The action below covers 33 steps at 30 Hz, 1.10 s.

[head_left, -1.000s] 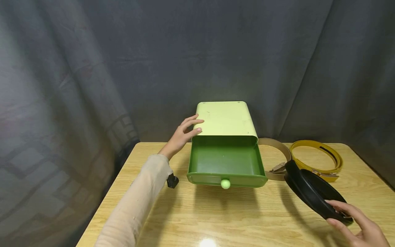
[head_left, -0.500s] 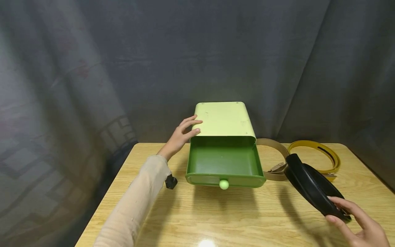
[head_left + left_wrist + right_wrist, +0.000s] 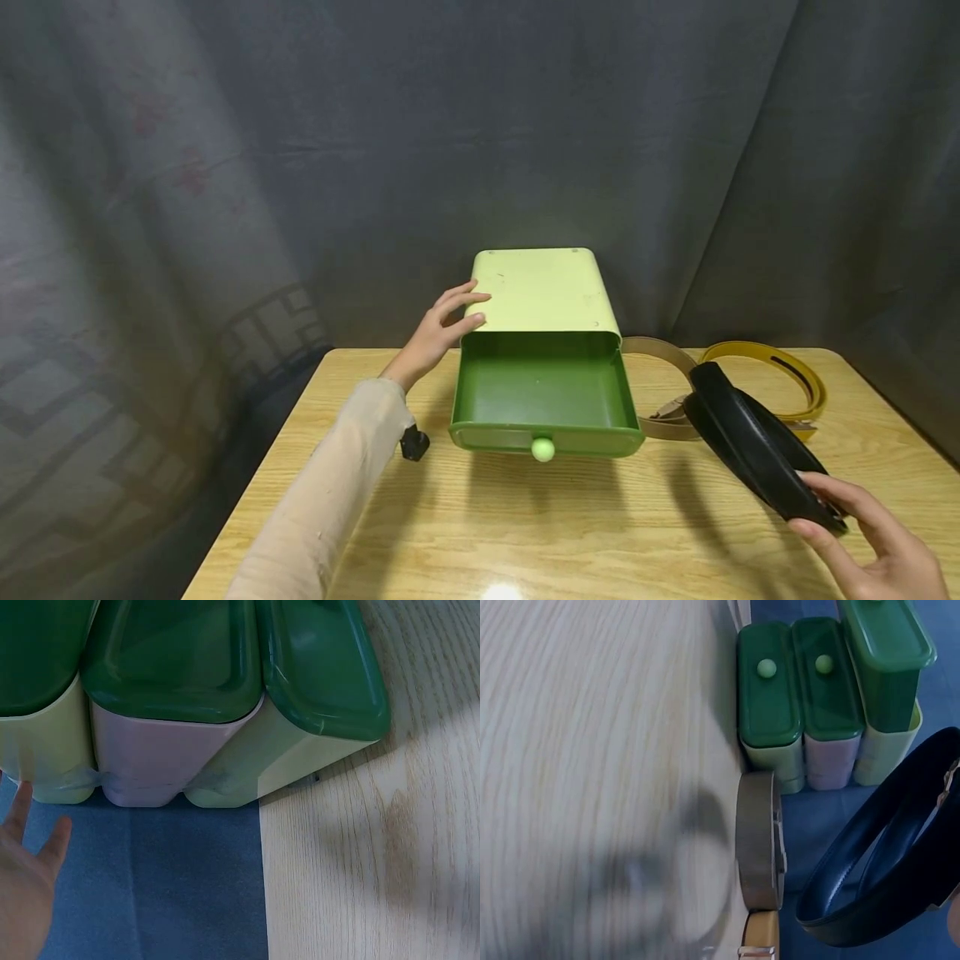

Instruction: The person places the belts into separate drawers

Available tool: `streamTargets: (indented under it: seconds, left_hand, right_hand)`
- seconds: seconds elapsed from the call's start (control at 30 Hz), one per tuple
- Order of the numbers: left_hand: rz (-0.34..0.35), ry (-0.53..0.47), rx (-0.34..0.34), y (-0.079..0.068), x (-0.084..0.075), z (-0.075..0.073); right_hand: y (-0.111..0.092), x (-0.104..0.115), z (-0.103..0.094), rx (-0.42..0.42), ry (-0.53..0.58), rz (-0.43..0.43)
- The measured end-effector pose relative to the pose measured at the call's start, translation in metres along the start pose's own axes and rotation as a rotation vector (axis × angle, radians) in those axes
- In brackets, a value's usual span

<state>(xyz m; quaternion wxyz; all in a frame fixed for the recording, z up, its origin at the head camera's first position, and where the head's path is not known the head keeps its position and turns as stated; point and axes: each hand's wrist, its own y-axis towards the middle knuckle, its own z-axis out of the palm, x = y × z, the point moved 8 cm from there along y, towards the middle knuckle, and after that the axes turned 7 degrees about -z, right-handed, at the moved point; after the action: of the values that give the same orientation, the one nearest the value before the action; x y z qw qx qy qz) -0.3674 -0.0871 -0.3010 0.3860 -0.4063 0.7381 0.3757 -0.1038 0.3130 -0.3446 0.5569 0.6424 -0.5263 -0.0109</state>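
My left hand (image 3: 435, 333) rests with fairly straight, spread fingers on the upper left edge of a pale green drawer unit (image 3: 543, 287). Its dark green top drawer (image 3: 547, 440), with a round light green knob (image 3: 543, 450), is pulled out and has nothing in it. In the right wrist view, two more drawers are pushed in below: the middle one has a pink casing (image 3: 831, 761). My right hand (image 3: 873, 546) pinches a coiled black belt (image 3: 750, 442) between thumb and fingers, to the right of the drawer and raised over the table, tilted up to the left.
A coiled tan belt (image 3: 667, 346) lies just right of the drawer unit, with a coiled yellow belt (image 3: 813, 387) beside it. The wooden table (image 3: 525, 533) ends at a dark grey curtain (image 3: 480, 125). A small black device (image 3: 414, 443) sits at my left wrist.
The black belt and my right hand have shifted slightly left, and the belt's far end has risen a little. My left hand keeps its place on the unit.
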Motion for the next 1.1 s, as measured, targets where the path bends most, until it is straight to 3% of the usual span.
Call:
streamTargets:
  seconds: [0.17, 0.4, 0.67, 1.1]
  left_hand:
    - [-0.003, -0.002, -0.001, 0.000, 0.001, 0.000]
    - [-0.001, -0.011, -0.007, 0.000, 0.003, -0.001]
    - [0.009, -0.019, -0.007, -0.001, 0.001, 0.000]
    - [-0.002, -0.025, -0.002, -0.002, 0.000, 0.003]
  right_hand:
    - [0.002, 0.006, 0.003, -0.004, 0.002, 0.002]
    - [0.006, 0.022, 0.007, 0.025, 0.003, -0.059]
    - [0.011, 0.043, 0.012, 0.046, 0.138, -0.180]
    - [0.023, 0.065, 0.014, 0.055, 0.210, -0.233]
